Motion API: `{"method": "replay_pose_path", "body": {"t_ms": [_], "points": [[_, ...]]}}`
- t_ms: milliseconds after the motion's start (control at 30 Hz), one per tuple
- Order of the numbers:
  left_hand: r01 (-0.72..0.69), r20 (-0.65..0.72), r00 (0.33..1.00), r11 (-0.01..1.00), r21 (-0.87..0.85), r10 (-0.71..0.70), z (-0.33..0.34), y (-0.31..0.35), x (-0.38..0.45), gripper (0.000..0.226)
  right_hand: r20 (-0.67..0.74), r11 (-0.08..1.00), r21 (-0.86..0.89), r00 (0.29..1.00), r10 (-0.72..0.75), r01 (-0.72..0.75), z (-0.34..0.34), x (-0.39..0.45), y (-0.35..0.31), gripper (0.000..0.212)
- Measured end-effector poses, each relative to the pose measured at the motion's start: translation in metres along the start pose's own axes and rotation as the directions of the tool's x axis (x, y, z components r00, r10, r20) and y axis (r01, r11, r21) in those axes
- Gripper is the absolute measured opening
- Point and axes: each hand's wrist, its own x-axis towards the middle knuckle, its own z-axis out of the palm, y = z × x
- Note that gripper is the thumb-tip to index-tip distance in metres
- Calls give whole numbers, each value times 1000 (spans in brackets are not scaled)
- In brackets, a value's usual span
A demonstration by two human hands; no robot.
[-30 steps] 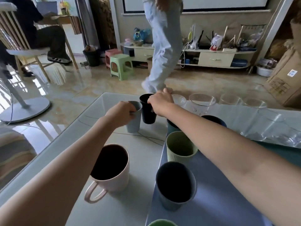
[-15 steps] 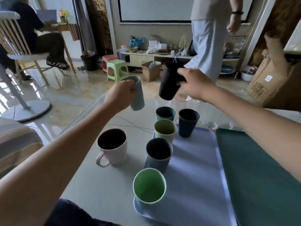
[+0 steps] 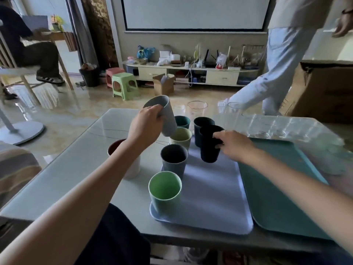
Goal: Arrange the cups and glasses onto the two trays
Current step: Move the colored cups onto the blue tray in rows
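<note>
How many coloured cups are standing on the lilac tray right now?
6: green cup nearest, grey cup, pale green cup, teal cup, navy cup, and black cup under the right hand.

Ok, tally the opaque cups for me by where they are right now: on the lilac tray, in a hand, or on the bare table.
On the lilac tray: 5 (green, grey, pale yellow-green, teal, navy)
In a hand: 2 (light grey cup in the left hand, black cup in the right hand)
On the bare table: 1 (white mug)
Total: 8
</note>
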Motion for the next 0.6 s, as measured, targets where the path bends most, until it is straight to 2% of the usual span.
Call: {"method": "replay_pose_path", "body": {"t_ms": [133,267,333,400,500,567,600], "points": [[33,-13,999,998,-60,-34,9,-1,6,13,16,993,-115,999,-38,40,27,5,1,13],[6,-15,1000,994,-114,-7,15,1,15,16,34,995,-82,998,-60,63,44,5,4,9],[-25,11,1000,996,-85,26,19,0,14,14,24,997,-47,998,-61,62,48,5,9,17],[-50,22,998,996,-75,52,19,1,12,13,-23,997,13,997,-74,75,48,3,15,38],[-101,-5,995,991,-92,101,14,8,11,13,-216,971,179,969,-117,157,30,-2,11,55],[-151,-21,989,981,-125,150,10,17,7,11,-330,912,356,940,-80,202,11,-6,1,60],[-172,-19,985,975,-143,171,9,22,4,11,-340,864,460,939,-43,207,2,-7,-5,64]]}}
